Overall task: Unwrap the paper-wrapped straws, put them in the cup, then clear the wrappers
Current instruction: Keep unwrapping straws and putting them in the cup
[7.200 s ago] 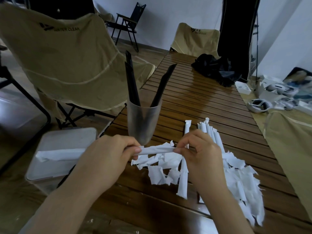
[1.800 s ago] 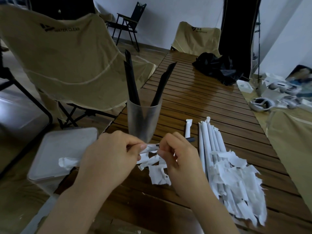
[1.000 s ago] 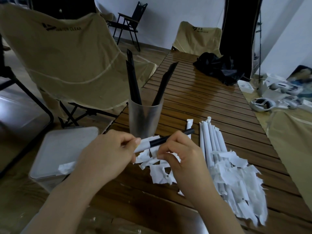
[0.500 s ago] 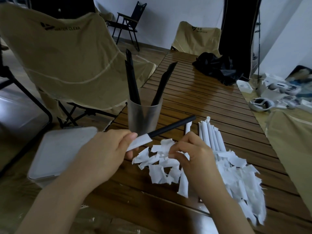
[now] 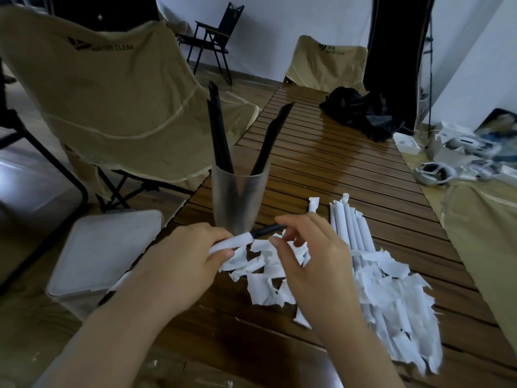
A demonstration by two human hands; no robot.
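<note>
My left hand grips the paper-wrapped half of a straw. Its bare black end sticks out to the right, in front of the cup. My right hand has thumb and forefinger curled round the tip of that black end. The frosted cup stands on the slatted wooden table and holds several black straws. Wrapped straws lie in a row right of my hands. Torn white wrappers are scattered under and beside my hands, with a bigger heap at the right.
A grey lidded bin sits on the floor left of the table. A beige camping chair stands behind it. Black cloth lies at the table's far end. White headsets and boxes sit on a beige-covered surface at the right.
My right hand has come up from the wrapper scraps to the straw's bare black end. The straw has dropped lower and less black shows.
</note>
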